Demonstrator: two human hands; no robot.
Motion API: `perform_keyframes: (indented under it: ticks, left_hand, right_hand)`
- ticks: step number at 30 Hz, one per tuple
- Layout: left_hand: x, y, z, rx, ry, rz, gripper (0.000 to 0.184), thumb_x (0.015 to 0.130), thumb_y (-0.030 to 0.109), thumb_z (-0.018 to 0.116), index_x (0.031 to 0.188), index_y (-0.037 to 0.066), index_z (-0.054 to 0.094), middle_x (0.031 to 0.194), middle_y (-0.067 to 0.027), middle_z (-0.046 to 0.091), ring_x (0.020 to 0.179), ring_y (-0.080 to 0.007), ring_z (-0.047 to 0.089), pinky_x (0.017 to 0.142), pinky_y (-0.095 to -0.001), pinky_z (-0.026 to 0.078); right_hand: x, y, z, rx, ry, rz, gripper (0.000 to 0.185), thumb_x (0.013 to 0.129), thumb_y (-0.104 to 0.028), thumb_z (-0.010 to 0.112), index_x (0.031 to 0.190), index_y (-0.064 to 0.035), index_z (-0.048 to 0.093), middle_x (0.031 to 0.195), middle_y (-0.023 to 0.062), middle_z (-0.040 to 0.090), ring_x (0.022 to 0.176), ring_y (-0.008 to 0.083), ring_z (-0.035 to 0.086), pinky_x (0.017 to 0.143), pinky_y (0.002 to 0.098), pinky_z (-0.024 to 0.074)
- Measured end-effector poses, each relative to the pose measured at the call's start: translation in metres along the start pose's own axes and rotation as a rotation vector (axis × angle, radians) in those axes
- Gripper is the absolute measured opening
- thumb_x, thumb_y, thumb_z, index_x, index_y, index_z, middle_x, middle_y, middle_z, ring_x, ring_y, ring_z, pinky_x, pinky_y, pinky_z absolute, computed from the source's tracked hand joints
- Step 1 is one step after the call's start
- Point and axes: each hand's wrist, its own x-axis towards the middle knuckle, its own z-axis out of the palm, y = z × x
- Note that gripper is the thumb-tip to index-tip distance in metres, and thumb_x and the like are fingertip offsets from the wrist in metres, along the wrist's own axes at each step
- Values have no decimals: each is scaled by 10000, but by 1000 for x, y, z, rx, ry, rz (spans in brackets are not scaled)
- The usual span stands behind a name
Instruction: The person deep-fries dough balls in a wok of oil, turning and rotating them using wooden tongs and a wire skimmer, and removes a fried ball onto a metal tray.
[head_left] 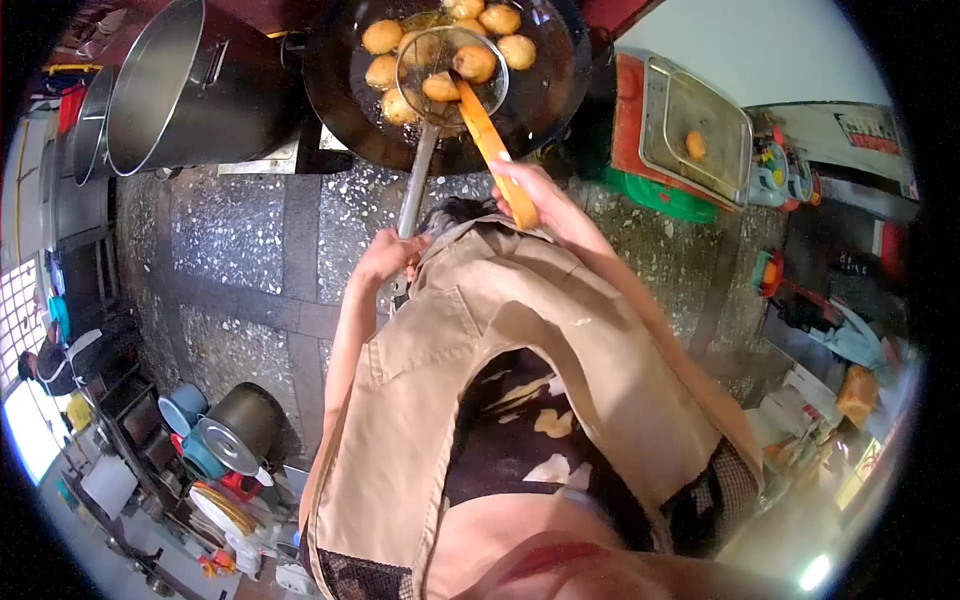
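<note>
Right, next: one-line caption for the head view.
Left hand holds a strainer, right hand an orange utensil, at a wok of golden balls.

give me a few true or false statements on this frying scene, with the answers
1. The left hand grips a round wire strainer by its metal handle. True.
2. The right hand holds a green plastic ladle. False: it holds a long flat orange utensil.
3. The strainer is over the floor, away from the black metal wok. False: its mesh is at the wok.
4. One golden-brown piece lies in the silvery rectangular tray. True.
</note>
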Motion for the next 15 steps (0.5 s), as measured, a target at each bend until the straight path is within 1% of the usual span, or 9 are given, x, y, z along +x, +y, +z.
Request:
perform_keyframes:
  ticks: [2, 3, 6, 8, 9, 10, 12, 13, 15]
  left_hand:
    - [0, -2, -2, -25, -5, 3, 334, 799, 191, 615, 536, 28, 491, 451, -26, 471, 364, -117, 472, 375, -261, 382]
    - [0, -1, -2, 0, 13, -1, 334, 799, 194, 615, 535, 28, 494, 450, -26, 472, 362, -117, 472, 376, -263, 382]
    - [3, -4, -2, 37, 18, -1, 343, 797, 200, 618, 526, 27, 500, 445, -23, 474, 360, -117, 472, 379, -265, 386]
    - [2, -3, 0, 50, 44, 11, 359, 796, 201, 620, 505, 30, 497, 443, -23, 477, 366, -115, 475, 385, -264, 388]
    - [1, 0, 2, 32, 55, -5, 369, 793, 196, 622, 490, 29, 495, 442, -28, 483, 368, -116, 476, 387, -267, 388]
    - [-1, 0, 2, 31, 57, -7, 369, 793, 196, 622, 490, 29, 495, 442, -28, 483, 368, -116, 476, 387, -267, 388]
    - [-2, 1, 0, 44, 41, 13, 365, 793, 189, 621, 491, 26, 496, 442, -28, 484, 367, -116, 476, 387, -266, 387]
    - [-2, 1, 0, 42, 45, 10, 365, 793, 189, 621, 491, 26, 496, 442, -28, 484, 367, -116, 476, 387, -266, 387]
    - [-3, 2, 1, 34, 34, 11, 357, 790, 188, 625, 499, 30, 491, 444, -23, 475, 369, -116, 476, 390, -262, 389]
  right_hand:
    - [5, -11, 10, 170, -23, 46, 340, 764, -372, 612, 793, -41, 538, 714, 70, 562, 481, 147, 526, 425, 257, 440]
    - [7, -14, 11, 165, -29, 40, 340, 764, -372, 612, 793, -41, 538, 714, 70, 562, 481, 147, 526, 425, 257, 440]
    - [2, -4, 2, 1, 2, 70, 359, 751, -384, 623, 806, -34, 562, 747, 67, 577, 522, 148, 540, 454, 263, 441]
    - [-5, 10, -5, -294, 125, -309, 378, 750, -374, 623, 867, -18, 577, 770, 55, 586, 609, 156, 566, 511, 301, 453]
    - [-9, 14, -15, -475, 118, -367, 519, 684, -356, 676, 1057, -33, 511, 912, 121, 606, 845, 238, 586, 714, 358, 468]
    - [-20, 7, -12, -475, 116, -366, 519, 684, -356, 676, 1057, -33, 511, 912, 121, 606, 845, 238, 586, 714, 358, 468]
    - [-40, -12, -6, -1129, 394, -263, 601, 673, -351, 672, 1138, -41, 451, 957, 172, 595, 868, 299, 584, 735, 391, 465]
    - [-38, -13, -7, -1159, 406, -310, 654, 659, -363, 667, 1169, -46, 407, 979, 206, 581, 894, 348, 570, 764, 416, 456]
    - [-32, -16, -7, -1174, 402, -314, 646, 652, -373, 669, 1147, -44, 418, 982, 205, 581, 897, 348, 570, 763, 418, 458]
